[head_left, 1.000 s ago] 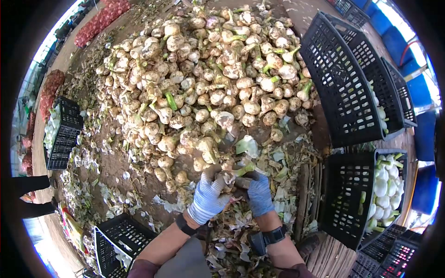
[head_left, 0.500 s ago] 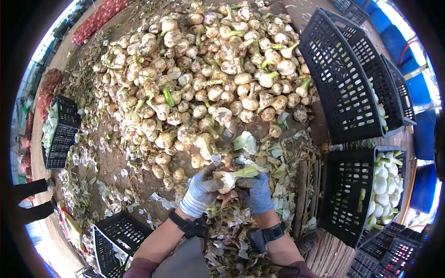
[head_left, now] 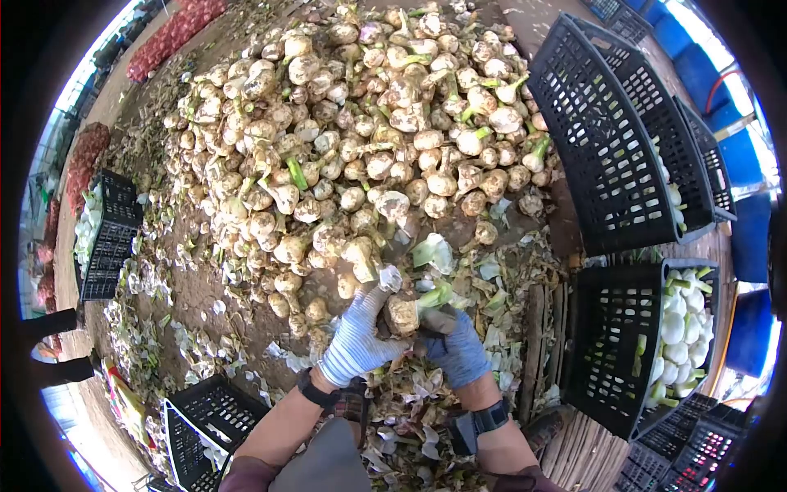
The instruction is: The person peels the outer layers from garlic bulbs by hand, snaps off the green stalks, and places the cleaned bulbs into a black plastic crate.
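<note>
Several black crates, one bulb in hand

Item: one brown-skinned bulb [head_left: 402, 316] with a green stem [head_left: 435, 295], held over the littered ground just below the heap. Left hand [head_left: 361, 338], in a striped glove: closed round the bulb from its left side, thumb raised. Right hand [head_left: 457, 348], likewise gloved: fingers curled in beside the stem end; whether they grip it cannot be told.

Containers, all of black slatted plastic:
- Lower right crate [head_left: 611, 353]: well filled with clean white bulbs [head_left: 678, 332], short green stems attached.
- Upper right crate [head_left: 602, 139]: large, its slatted side towards the view; white bulbs partly visible by its right edge.
- Far left crate [head_left: 112, 238]: pale bulbs [head_left: 88, 225] up to the rim.
- Lower left crate [head_left: 215, 410]: some pale pieces inside, too small to identify.
- Bottom right corner crates [head_left: 664, 451]: a group, red showing through the slats of one.

Bulk stock: one broad heap of soil-marked bulbs [head_left: 344, 148], loose on the ground, beyond both hands. Peeled skins [head_left: 410, 410] lie beneath and around them. Red mesh sacks [head_left: 176, 37], top left, packed full.
</note>
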`<state>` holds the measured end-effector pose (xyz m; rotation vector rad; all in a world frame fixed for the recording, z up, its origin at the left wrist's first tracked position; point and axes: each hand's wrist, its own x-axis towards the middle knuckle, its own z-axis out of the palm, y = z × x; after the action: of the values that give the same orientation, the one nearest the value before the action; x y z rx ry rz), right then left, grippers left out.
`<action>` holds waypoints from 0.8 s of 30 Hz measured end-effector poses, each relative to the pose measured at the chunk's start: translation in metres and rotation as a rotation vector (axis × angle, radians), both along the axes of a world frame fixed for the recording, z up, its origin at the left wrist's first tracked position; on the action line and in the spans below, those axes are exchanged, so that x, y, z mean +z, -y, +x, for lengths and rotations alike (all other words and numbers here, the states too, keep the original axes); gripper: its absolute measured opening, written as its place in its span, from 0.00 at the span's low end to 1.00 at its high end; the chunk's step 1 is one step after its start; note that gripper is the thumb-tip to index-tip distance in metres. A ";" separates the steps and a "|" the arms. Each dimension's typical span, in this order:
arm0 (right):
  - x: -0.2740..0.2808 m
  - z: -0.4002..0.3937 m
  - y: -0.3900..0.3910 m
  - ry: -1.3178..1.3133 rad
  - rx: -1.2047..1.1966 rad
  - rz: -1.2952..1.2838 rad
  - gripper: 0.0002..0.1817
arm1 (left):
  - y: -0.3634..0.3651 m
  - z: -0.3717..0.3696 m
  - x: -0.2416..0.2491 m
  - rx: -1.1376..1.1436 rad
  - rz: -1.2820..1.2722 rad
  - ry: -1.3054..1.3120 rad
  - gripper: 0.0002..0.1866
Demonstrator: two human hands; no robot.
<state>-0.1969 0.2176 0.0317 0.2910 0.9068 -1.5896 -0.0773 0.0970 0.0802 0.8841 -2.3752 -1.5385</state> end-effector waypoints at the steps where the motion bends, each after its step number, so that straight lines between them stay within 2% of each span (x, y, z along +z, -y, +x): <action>1: 0.002 -0.002 -0.002 0.001 0.000 0.001 0.21 | 0.000 0.001 -0.002 -0.020 -0.008 -0.044 0.40; 3: 0.011 -0.005 -0.003 -0.097 0.082 0.025 0.18 | 0.002 0.003 -0.006 -0.041 -0.016 -0.089 0.38; 4: 0.015 -0.004 -0.002 -0.097 0.084 0.024 0.18 | 0.004 0.005 -0.008 0.111 0.439 -0.101 0.38; 5: 0.019 -0.002 -0.002 -0.203 0.084 0.056 0.17 | 0.003 0.007 -0.010 0.266 0.894 -0.109 0.38; 6: 0.021 0.001 -0.001 -0.311 0.080 0.087 0.15 | 0.002 0.008 -0.013 0.268 0.893 -0.107 0.38; 7: 0.017 0.005 0.001 -0.485 0.058 0.072 0.15 | 0.000 0.008 -0.017 0.400 1.197 -0.278 0.37; 8: 0.013 0.007 0.002 -0.485 0.058 0.070 0.15 | -0.003 0.008 -0.021 0.535 1.497 -0.457 0.36; 10: 0.009 0.008 0.003 -0.481 -0.062 0.010 0.16 | -0.005 0.008 -0.031 0.499 1.393 -0.495 0.35; 12: 0.013 0.007 0.002 -0.430 -0.064 -0.008 0.16 | -0.004 0.008 -0.036 0.417 1.271 -0.438 0.35; 13: 0.016 0.005 0.002 -0.377 -0.066 -0.024 0.15 | -0.011 0.006 -0.035 0.449 1.026 -0.420 0.35; 14: 0.018 0.004 0.001 -0.376 -0.068 -0.023 0.15 | -0.013 0.005 -0.031 0.448 1.027 -0.418 0.35; 16: 0.022 0.000 -0.003 -0.342 0.095 -0.003 0.13 | -0.016 0.006 -0.012 0.381 0.699 -0.219 0.35; 17: 0.019 0.000 -0.006 -0.340 0.093 0.000 0.13 | -0.010 0.005 -0.006 0.374 0.920 -0.254 0.37; 18: 0.015 -0.001 -0.008 -0.308 0.077 -0.036 0.13 | -0.008 0.008 -0.010 0.374 0.920 -0.254 0.37; 20: 0.015 -0.003 -0.008 -0.275 0.063 -0.076 0.14 | -0.004 0.015 -0.030 0.340 1.218 -0.264 0.37; 22: 0.024 -0.003 -0.010 -0.288 0.073 -0.108 0.21 | -0.003 0.018 -0.033 0.304 1.178 -0.236 0.35; 23: 0.015 -0.004 -0.012 -0.285 0.071 -0.107 0.21 | -0.002 0.020 -0.030 0.302 1.310 -0.293 0.34; 24: 0.005 -0.007 -0.010 -0.121 -0.057 -0.075 0.17 | -0.001 0.020 -0.025 0.298 1.439 -0.351 0.33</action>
<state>-0.2037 0.2280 0.0366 0.1711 0.9361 -1.7047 -0.0577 0.0979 0.0556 0.9028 -0.5693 -2.8112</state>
